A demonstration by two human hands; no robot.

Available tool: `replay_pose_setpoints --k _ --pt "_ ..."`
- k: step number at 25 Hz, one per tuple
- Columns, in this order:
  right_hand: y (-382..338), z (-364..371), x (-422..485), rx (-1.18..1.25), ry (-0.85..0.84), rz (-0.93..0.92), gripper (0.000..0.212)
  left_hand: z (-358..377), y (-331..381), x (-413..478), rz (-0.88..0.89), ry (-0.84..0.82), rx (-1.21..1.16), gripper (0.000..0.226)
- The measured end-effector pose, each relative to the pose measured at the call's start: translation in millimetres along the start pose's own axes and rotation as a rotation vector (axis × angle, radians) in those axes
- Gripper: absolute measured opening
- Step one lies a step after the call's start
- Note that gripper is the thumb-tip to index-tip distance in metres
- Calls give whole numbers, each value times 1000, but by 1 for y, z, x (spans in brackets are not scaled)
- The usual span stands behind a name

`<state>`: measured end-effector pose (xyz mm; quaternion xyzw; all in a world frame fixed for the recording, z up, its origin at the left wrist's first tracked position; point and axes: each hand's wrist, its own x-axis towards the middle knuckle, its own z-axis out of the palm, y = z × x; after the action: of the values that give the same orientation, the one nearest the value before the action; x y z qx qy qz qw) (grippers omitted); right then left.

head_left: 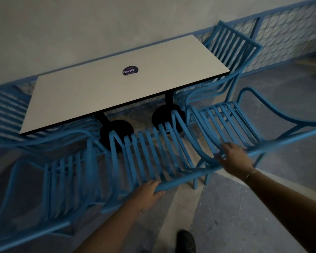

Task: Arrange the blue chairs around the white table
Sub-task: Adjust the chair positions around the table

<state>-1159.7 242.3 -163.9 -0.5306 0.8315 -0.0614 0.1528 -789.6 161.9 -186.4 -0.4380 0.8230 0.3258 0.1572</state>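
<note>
The white table stands on two black pedestal feet, with a round dark sticker on its top. Blue slatted chairs surround it: one at the right end, one at the left end, one at the near left. Two more stand in front of me, a middle chair and a near right chair. My left hand grips the top rail of the middle chair's back. My right hand lies over the top rail to the right, with its fingers curled onto the slats.
A blue wire-mesh fence runs along the grey wall behind the table. The floor is grey with a paler strip under me. My black shoe shows at the bottom edge. Open floor lies to the right.
</note>
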Motion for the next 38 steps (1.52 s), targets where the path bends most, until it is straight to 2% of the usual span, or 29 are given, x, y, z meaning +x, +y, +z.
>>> replay_pose_setpoints --k 1,3,4,6,7,9,12,15,18,20,23,25,28,31,33,36,38 --pt "-27 11 -10 9 -137 -113 64 -1 -16 -10 -39 18 25 74" --pt "-60 37 -23 -177 -310 -259 71 -3 -53 -34 -109 63 42 94" --pt "-69 45 -27 -263 -311 -302 79 -3 -73 -46 -154 91 58 91" --pt "-72 53 -28 -308 -317 -313 95 1 -106 -68 -268 164 63 67" --pt "-71 53 -26 -293 -335 -312 94 3 -117 -75 -299 201 51 56" --pt "-71 50 -20 -277 -364 -322 74 8 -130 -77 -312 215 55 45" --pt "-73 49 -12 -264 -356 -317 49 7 -132 -67 -288 169 114 43" --pt "-72 47 -8 -280 -352 -315 46 6 -131 -64 -269 158 91 44" --pt "-74 44 -5 -291 -374 -321 56 4 -132 -64 -283 144 85 41" --pt "-79 40 -3 -289 -394 -313 61 -1 -129 -62 -278 132 75 36" --pt "-83 36 -1 -299 -421 -291 53 -4 -121 -61 -288 140 81 20" --pt "-85 36 -4 -322 -401 -272 54 -5 -116 -64 -305 169 50 19" --pt "-92 45 -19 -342 -269 -256 52 -6 -107 -71 -267 206 30 24" --pt "-104 58 -40 -243 -126 -275 43 -1 -102 -79 -193 261 -38 24" --pt "-117 62 -53 -187 -76 -309 42 1 -99 -86 -160 296 -67 32" --pt "-149 64 -78 -136 -88 -341 41 0 -105 -105 -136 332 -126 48" --pt "-171 60 -95 -133 -144 -328 40 -2 -106 -123 -116 353 -142 45"
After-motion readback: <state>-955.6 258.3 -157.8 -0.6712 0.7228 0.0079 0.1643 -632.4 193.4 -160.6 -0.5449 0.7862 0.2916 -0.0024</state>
